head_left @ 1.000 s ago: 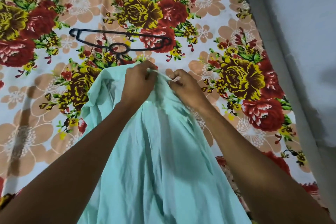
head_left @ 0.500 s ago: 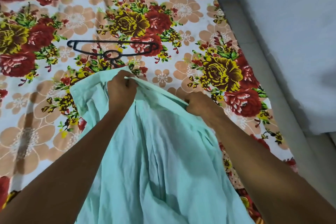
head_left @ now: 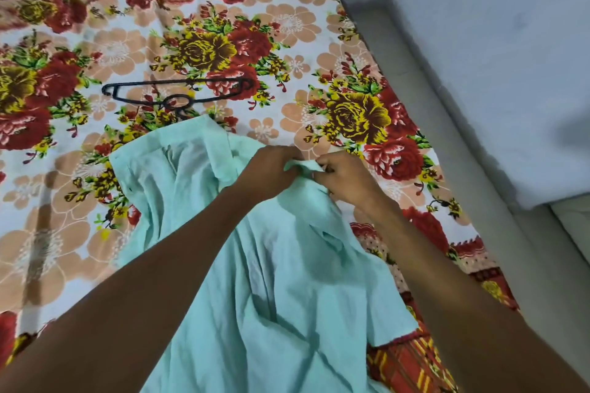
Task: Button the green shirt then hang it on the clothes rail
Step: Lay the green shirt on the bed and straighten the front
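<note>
Head cam: from my remote seat a lot is cut off. The green shirt (head_left: 255, 265) runs out of frame at the bottom, so I can't see its hem, and both forearms cover part of the front. I can't make out a button or buttonhole at the spot being worked; too small and hidden by the hands. The black hanger (head_left: 178, 93) has its hook end tucked at the shirt's far edge, so part of it is hard to read. No clothes rail shows in this view.

Left hand (head_left: 268, 172): fingers curled, pinching a small fold of shirt fabric near the collar area, knuckles toward me. Right hand (head_left: 346, 177): fingers also curled, pinching the same bit of fabric from the other side, fingertips nearly meeting the left's. Exact finger-by-finger grip I can't tell.

Shirt lies spread on the floral bedsheet (head_left: 303, 25), one side w/ its edge folded open to the left. Hanger lies flat on the sheet just beyond the shirt. Pale wall (head_left: 479, 57) runs along the right.
</note>
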